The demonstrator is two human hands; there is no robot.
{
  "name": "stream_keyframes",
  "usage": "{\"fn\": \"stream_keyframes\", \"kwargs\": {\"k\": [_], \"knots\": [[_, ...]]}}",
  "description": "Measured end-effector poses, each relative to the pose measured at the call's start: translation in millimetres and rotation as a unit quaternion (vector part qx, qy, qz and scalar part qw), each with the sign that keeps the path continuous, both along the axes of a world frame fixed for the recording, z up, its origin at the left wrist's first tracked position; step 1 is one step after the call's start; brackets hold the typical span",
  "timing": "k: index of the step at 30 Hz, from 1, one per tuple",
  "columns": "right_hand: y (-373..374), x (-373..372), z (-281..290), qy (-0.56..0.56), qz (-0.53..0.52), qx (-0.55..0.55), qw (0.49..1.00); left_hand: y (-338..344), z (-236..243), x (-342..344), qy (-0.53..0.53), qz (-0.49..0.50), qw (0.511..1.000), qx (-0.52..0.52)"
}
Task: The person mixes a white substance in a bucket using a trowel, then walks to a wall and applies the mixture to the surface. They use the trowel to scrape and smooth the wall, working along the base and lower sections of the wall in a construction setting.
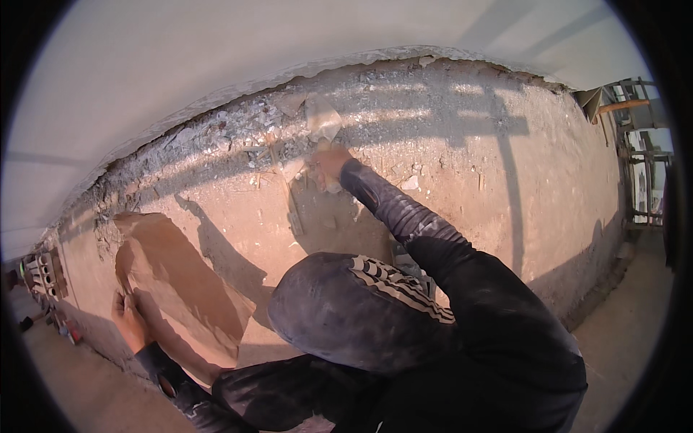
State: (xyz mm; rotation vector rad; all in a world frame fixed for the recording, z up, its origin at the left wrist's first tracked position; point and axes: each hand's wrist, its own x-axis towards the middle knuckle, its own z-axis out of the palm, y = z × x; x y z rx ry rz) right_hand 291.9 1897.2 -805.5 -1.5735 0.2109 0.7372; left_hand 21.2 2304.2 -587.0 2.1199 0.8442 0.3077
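The right hand [330, 164] is stretched far out along a rough, sandy brown ledge [469, 173] and closed around the handle of a trowel [321, 119], whose pale, dusty blade points away from the person toward the rubble [238, 133] — grey chips and broken plaster heaped along the ledge's far edge, just under a smooth white wall [216, 50]. The blade lies in or just against that rubble; I cannot tell whether it touches the ledge beneath. The left hand [128, 317] is well apart from the right, low at the near left, fingers curled onto the edge of a large sheet of brown cardboard [180, 281] that lies flat on the ledge, gripping it at its near corner. Both arms are in dark sleeves [404, 216], and a bent knee [339, 310] in dark cloth with a striped white patch fills the middle foreground between them. Long shadows cross the ledge. At the far right stands a wooden scaffold frame [639, 151], and at the far left edge a stack of hollow bricks [45, 270] — small and hard to make out.
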Motion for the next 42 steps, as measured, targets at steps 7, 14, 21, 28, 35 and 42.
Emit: {"fn": "stream_keyframes", "kwargs": {"k": [7, 14, 21, 28, 35, 42], "knots": [[-39.9, 1.0, 14.1, -0.028, -0.069, -0.104, 0.992, -4.3, -5.8, 6.8, -0.033, 0.002, 0.999, -0.023], [-53.8, 3.1, 24.0, -0.020, -0.186, -0.039, 0.982, -0.3, -6.4, 10.5, -0.014, -0.014, 0.999, -0.042], [-45.1, -5.0, -16.4, -0.056, -0.001, -0.135, 0.989, 2.2, -10.6, 16.9, 0.003, -0.034, 0.998, -0.046], [-31.7, -33.1, 24.1, 0.090, 0.061, -0.116, 0.987, 11.5, -26.8, 27.3, 0.000, -0.023, 0.999, -0.042], [-189.8, -97.9, 16.4, -0.080, -0.220, -0.534, 0.812, 6.2, -47.6, 40.8, -0.019, -0.062, 0.997, -0.030], [-231.9, -151.2, -8.3, 0.032, -0.209, -0.593, 0.777, -34.1, -71.7, 52.6, -0.072, -0.019, 0.996, 0.054]]}}
